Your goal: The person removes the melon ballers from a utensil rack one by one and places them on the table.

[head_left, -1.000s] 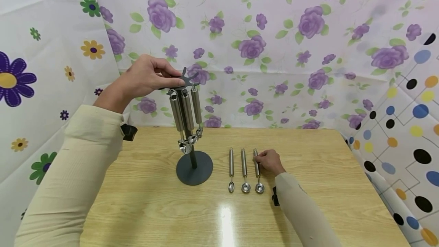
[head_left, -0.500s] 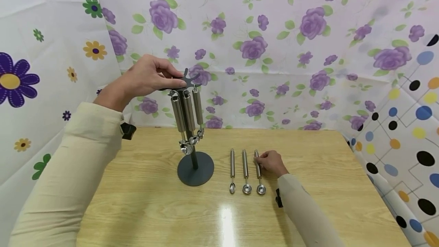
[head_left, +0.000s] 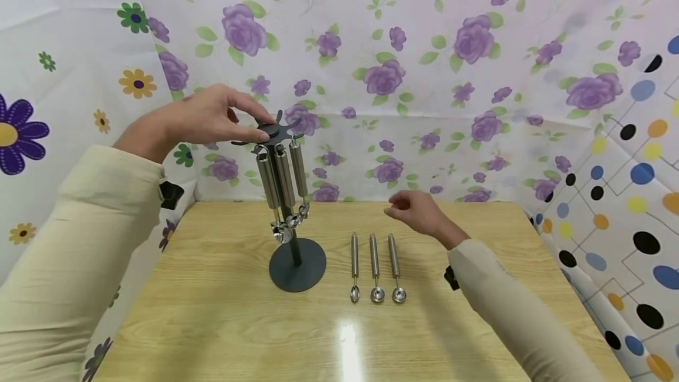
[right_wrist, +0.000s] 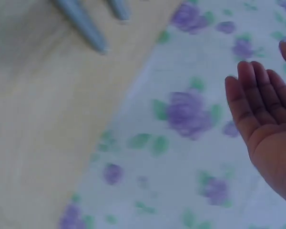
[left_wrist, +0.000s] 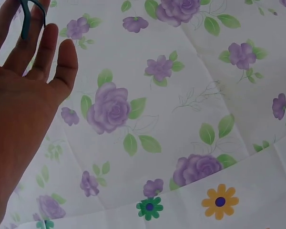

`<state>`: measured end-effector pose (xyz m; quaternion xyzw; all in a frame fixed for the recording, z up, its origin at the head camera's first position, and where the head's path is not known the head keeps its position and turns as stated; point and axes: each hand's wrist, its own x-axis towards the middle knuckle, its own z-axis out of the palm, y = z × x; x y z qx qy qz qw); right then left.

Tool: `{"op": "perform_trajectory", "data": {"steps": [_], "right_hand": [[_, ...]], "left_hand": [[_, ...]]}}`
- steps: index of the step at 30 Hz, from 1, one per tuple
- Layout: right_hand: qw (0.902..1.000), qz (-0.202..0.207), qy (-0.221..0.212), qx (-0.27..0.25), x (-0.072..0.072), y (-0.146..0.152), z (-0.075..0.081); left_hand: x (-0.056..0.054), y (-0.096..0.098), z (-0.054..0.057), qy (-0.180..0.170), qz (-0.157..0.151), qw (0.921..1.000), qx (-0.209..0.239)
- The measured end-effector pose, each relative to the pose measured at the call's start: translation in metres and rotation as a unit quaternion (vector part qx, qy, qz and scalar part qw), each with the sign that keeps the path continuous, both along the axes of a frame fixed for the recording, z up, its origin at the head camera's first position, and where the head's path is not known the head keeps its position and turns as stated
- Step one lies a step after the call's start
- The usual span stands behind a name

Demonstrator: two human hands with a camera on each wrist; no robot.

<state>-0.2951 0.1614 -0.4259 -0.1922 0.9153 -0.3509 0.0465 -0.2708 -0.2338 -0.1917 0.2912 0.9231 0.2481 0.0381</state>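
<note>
Took black stand (head_left: 298,267) as landmark, upright on counter (head_left: 239,323). Found left hand (head_left: 209,115) at top of stand, pinching hub (head_left: 269,130) between thumb and fingers, much as a second ago. Saw curved arms of stand near fingertips in left wrist view. Counted three hanging utensils (head_left: 284,175) on stand, handles up, heads bunched close by post; same places as before. Logged three more utensils lying on counter, in a row to right of stand, handle ends pointing away from camera. Listed in order from stand outward: narrow-headed scoop (head_left: 355,258), first round-headed scoop (head_left: 374,258), second round-headed scoop (head_left: 394,258). Detected no shift in that row. Noted main change at right hand (head_left: 416,212): earlier gripped handle of second round-headed scoop; now lifted off it, raised to right of stand and beyond row's handle ends, fingers loosely bent, holding nothing. Confirmed gap between right hand and blurred handles in right wrist view. Recorded flowered cloth (head_left: 329,90) behind stand.
</note>
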Motion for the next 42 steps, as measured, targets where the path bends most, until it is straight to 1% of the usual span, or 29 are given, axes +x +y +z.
{"op": "perform_trajectory", "data": {"steps": [4,6,9,13,19,22,26,31,38,42], "right_hand": [[0.9990,0.031,0.020,-0.023,0.008,-0.014,0.037],[0.9977,0.047,0.031,-0.037,0.011,-0.021,0.051],[0.9961,0.056,0.036,-0.059,0.016,-0.030,0.066],[0.9945,0.058,0.035,-0.080,0.024,-0.040,0.081],[0.9910,0.076,0.063,-0.089,0.029,-0.052,0.098],[0.9893,0.084,0.083,-0.086,0.030,-0.058,0.107],[0.9881,0.090,0.094,-0.081,0.030,-0.066,0.118],[0.9878,0.095,0.088,-0.086,0.030,-0.075,0.127],[0.9858,0.101,0.087,-0.102,0.031,-0.085,0.136],[0.9854,0.100,0.079,-0.113,0.031,-0.092,0.140]], "left_hand": [[0.003,0.001,0.003,-0.028,0.006,0.9996,0.004],[0.003,0.002,0.002,-0.033,0.007,0.9994,0.004],[0.003,0.002,0.001,-0.033,0.007,0.9994,0.002],[0.004,0.003,0.000,-0.027,0.010,0.9996,0.000],[0.007,0.004,0.000,-0.003,0.011,0.9997,-0.020],[0.007,0.005,0.001,0.005,0.013,0.9995,-0.029],[0.008,0.007,0.003,0.025,0.014,0.9989,-0.038],[0.010,0.009,0.004,0.048,0.012,0.9976,-0.049],[0.011,0.010,0.002,0.055,0.021,0.9971,-0.048],[0.012,0.010,0.001,0.057,0.031,0.9969,-0.043]]}}
